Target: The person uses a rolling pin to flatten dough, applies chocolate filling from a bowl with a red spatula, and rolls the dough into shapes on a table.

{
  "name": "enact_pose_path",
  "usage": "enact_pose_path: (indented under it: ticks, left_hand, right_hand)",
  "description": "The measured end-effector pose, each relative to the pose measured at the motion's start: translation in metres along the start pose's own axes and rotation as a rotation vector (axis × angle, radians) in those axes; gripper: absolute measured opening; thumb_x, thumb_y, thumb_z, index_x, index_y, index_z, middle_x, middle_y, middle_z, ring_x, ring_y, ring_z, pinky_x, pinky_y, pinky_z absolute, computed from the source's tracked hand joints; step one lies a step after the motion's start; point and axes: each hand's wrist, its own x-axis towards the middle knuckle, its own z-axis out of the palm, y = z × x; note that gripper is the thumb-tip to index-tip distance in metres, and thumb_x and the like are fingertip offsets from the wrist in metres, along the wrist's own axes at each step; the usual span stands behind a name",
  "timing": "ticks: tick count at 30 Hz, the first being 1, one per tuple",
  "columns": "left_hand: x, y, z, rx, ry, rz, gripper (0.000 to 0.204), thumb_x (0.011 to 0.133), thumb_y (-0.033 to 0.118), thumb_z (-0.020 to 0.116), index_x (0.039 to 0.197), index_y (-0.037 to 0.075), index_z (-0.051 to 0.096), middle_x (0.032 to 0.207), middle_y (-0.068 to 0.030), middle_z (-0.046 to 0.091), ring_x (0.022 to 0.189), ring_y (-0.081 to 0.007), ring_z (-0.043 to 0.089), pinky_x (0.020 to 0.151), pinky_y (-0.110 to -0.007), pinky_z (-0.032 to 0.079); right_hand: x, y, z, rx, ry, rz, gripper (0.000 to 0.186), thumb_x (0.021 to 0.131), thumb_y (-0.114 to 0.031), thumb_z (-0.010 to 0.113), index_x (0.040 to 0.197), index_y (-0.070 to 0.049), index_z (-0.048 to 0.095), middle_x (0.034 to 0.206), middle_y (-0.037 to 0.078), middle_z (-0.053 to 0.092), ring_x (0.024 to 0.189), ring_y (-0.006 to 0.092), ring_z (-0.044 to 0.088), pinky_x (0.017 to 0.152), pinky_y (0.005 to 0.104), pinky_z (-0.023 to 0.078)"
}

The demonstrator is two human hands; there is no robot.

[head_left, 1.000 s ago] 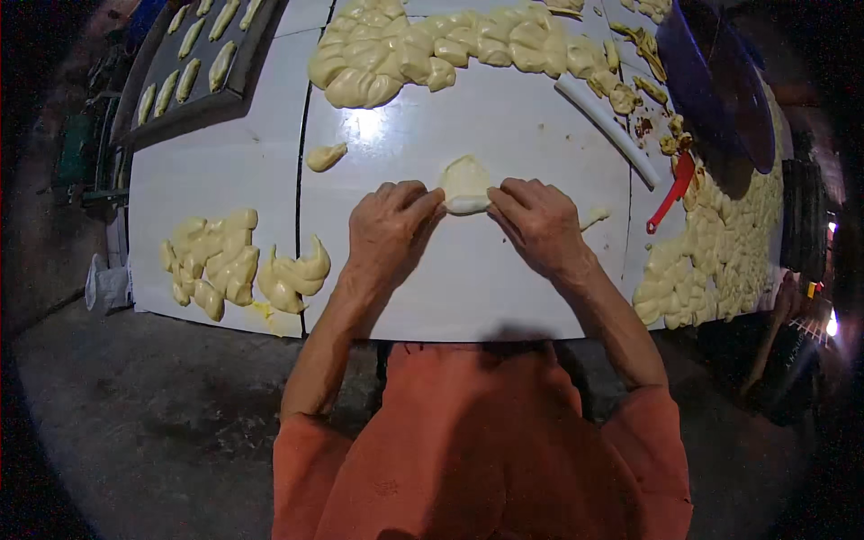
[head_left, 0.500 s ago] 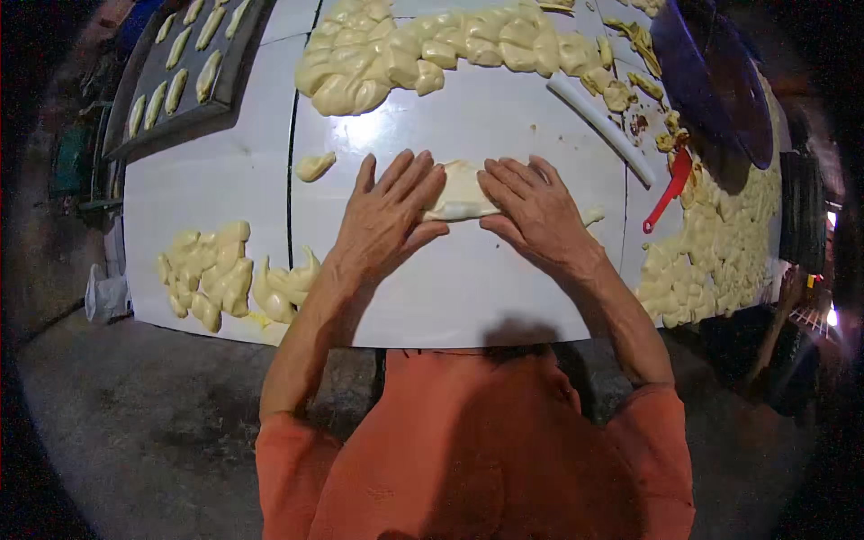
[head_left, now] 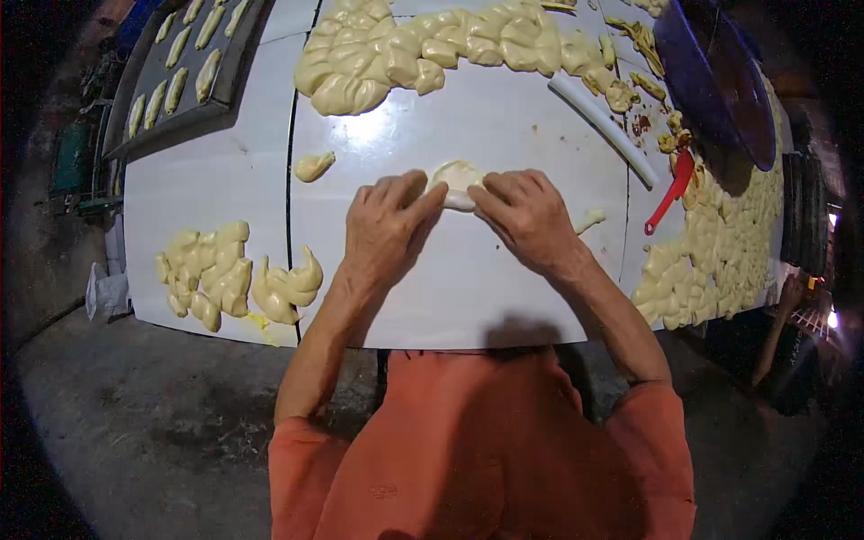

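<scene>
Near the centre of the frame, a small flattened dough piece (head_left: pixel 458 178) is lying on the white counter (head_left: pixel 423 297), its lower edge curling into a roll. The left hand (head_left: pixel 387 220) is pinching its left end with bent fingers, and the right hand (head_left: pixel 529 220) is pinching its right end. A white rod (head_left: pixel 605 130) is resting at the upper right, a red tool (head_left: pixel 668 200) is lying beyond its lower end, and a dark tray (head_left: pixel 184 67) is holding dough strips (head_left: pixel 178 47) at the upper left.
</scene>
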Motion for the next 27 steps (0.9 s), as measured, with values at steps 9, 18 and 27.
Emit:
enact_pose_path:
  ticks: [9,18,27]
  left_hand:
    - [0.006,-0.002,0.001,0.014,0.035,-0.051,0.035,0.083,0.017,0.082,0.117,0.019,0.072,0.118,-0.0117,0.071,0.088,-0.0256,0.070,0.075,-0.041,0.056]
    - [0.018,0.002,0.004,0.051,0.002,-0.084,0.037,0.089,0.021,0.077,0.125,0.015,0.070,0.127,-0.0117,0.067,0.103,-0.0290,0.066,0.085,-0.043,0.050]
    - [0.028,0.003,0.007,0.021,0.068,-0.113,0.032,0.088,0.014,0.076,0.120,0.017,0.074,0.122,-0.0128,0.069,0.101,-0.0288,0.068,0.084,-0.043,0.052]
  right_hand:
    - [0.009,0.009,0.000,-0.046,0.033,0.020,0.033,0.088,-0.017,0.071,0.119,-0.009,0.067,0.117,0.012,0.067,0.106,0.0275,0.066,0.089,0.0438,0.050]
    - [0.014,0.010,0.001,-0.078,0.016,0.060,0.034,0.093,-0.020,0.068,0.125,-0.009,0.065,0.118,0.011,0.067,0.108,0.0269,0.065,0.092,0.0445,0.050]
    - [0.020,0.012,0.007,-0.035,0.062,0.063,0.032,0.092,-0.013,0.065,0.123,-0.005,0.067,0.117,0.011,0.069,0.106,0.0280,0.066,0.088,0.0420,0.051]
